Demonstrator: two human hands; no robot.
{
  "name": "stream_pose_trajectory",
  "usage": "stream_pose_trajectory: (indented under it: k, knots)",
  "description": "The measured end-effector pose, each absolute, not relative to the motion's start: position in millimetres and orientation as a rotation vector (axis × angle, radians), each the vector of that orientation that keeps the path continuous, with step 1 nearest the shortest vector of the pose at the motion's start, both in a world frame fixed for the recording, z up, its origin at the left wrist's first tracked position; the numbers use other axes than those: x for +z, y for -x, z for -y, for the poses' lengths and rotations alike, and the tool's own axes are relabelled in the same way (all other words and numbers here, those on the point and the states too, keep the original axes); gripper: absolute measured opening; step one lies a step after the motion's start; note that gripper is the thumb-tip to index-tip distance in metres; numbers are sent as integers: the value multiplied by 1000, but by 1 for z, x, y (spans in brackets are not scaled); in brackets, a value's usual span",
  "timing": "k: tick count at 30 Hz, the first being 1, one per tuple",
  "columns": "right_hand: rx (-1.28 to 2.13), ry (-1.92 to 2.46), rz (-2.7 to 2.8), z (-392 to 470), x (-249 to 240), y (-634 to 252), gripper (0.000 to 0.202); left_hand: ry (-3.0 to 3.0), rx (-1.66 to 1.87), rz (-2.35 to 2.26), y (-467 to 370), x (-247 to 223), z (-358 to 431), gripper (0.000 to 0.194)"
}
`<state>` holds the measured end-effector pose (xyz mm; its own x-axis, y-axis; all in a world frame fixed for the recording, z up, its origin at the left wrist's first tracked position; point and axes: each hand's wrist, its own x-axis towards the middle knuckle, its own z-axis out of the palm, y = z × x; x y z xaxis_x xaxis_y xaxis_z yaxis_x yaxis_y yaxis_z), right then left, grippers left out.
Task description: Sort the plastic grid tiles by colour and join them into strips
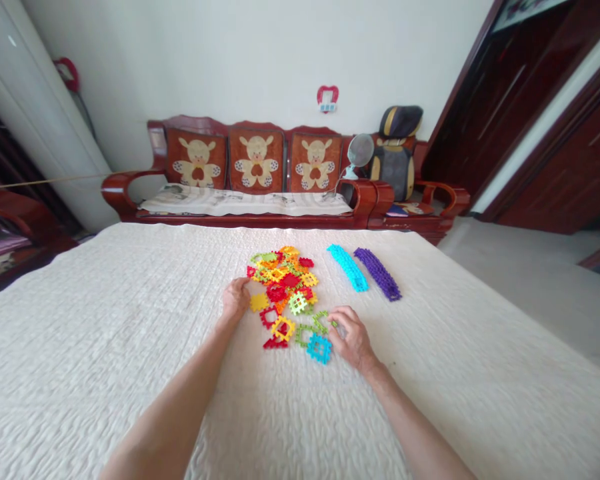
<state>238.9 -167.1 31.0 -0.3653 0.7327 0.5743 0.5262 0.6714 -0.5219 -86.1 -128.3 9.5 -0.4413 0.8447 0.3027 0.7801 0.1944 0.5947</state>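
Note:
A loose heap of plastic interlocking building pieces (290, 281) in red, yellow, orange and green lies in the middle of the quilted cover. At the heap's left edge is my left hand (236, 299), its fingers curled together beside a yellow square piece (259, 303); whatever they may pinch is hidden. My right hand (353, 339) is at the lower right of the heap, thumb and fingers closed around the edge of a green triangular piece (321, 323). Just below that lies a blue square piece (319, 348), close to my right thumb. A green square piece (304, 335) sits beside it.
Right of the heap lie a row of joined light-blue pieces (348, 268) and a similar purple row (379, 274). Beyond the white quilted cover (130, 320) stands a wooden sofa (364, 200) with bear cushions (257, 162) and a small fan (361, 151).

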Motion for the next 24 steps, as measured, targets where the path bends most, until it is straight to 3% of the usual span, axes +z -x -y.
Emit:
stream_pose_trajectory:
  k: [15,24]
  knots:
    - [246,908,2415,206,43,-237,47,-1706,1069,-2367,84,2,144,39]
    - [233,882,2344,206,42,-238,25,-1726,1049,-2397,85,2,143,38]
